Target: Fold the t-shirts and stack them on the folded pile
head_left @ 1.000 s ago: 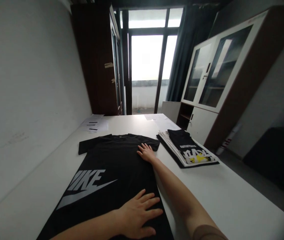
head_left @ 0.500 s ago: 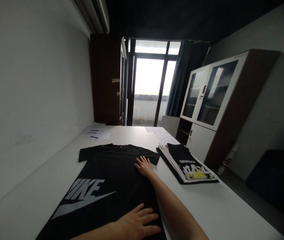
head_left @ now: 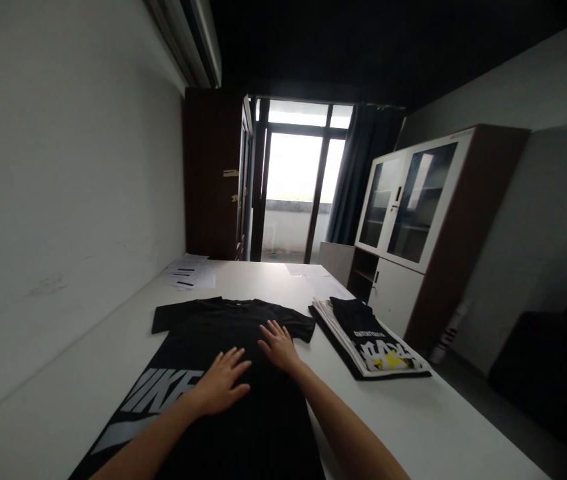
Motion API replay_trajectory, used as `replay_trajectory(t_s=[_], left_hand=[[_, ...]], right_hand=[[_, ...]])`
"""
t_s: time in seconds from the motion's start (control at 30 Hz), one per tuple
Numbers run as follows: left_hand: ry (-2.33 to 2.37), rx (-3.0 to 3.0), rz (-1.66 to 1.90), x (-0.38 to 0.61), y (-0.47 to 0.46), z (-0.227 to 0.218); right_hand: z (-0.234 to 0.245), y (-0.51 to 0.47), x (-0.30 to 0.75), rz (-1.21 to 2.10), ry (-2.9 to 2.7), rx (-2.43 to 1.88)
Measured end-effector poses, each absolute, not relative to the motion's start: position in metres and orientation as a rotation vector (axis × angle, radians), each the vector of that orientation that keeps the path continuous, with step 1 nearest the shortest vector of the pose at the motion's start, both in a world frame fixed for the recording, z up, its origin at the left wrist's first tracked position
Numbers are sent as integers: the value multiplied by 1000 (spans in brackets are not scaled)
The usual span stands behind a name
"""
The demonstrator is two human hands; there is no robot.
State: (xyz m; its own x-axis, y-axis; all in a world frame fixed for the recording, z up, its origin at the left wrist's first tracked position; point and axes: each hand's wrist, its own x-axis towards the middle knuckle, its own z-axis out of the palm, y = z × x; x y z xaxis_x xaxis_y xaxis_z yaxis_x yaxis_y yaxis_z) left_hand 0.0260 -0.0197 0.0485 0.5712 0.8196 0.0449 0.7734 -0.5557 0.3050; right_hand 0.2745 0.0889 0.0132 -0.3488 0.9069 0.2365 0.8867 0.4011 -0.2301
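Note:
A black T-shirt (head_left: 243, 427) with grey lettering and a swoosh lies spread out on the white table (head_left: 393, 420), its collar at the far end. My left hand (head_left: 223, 383) is open, fingers apart, over the middle of the shirt near the lettering, which my forearm partly covers. Up by the chest, close to the right sleeve, my right hand (head_left: 278, 345) rests with fingers spread and holds nothing. The shirt's lower hem runs out of view at the bottom.
To the right is a stack of folded clothes (head_left: 370, 340), a black printed one on top. Papers (head_left: 190, 273) lie by the wall at the far left, and more sheets (head_left: 313, 277) at the far end. A cabinet (head_left: 403, 220) stands beyond the right edge.
My left hand has moved up the shirt, from near the bottom right to its middle. My right hand stays near the right sleeve. The view has tilted slightly upward.

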Motion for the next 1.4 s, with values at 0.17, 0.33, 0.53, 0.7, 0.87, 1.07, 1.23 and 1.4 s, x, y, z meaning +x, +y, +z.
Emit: replay_trajectory(t_s=[0.17,0.33,0.53,0.7,0.87,1.07,1.23,1.4], left_hand=[[1925,2376,236,-53,37,7],[2200,2157,202,-100,53,-18],[2146,2260,294,-92,55,-20],[2252,2144,232,-105,58,-23],[2488,1987,237,-126,60,-26],[2063,2367,426,-105,59,-21],[1986,2327,325,-101,62,-27],[2029,2293,319,-108,58,-28]], right_hand=[[1,83,266,252,-2436,-1630],[1,92,286,203,-2330,-1842],[5,84,273,113,-2416,-1643],[-1,85,265,242,-2480,-1583],[-1,98,293,139,-2298,-1899],[6,92,292,3,-2296,-1807],[2,85,268,208,-2510,-1596],[-4,97,285,168,-2367,-1817]])
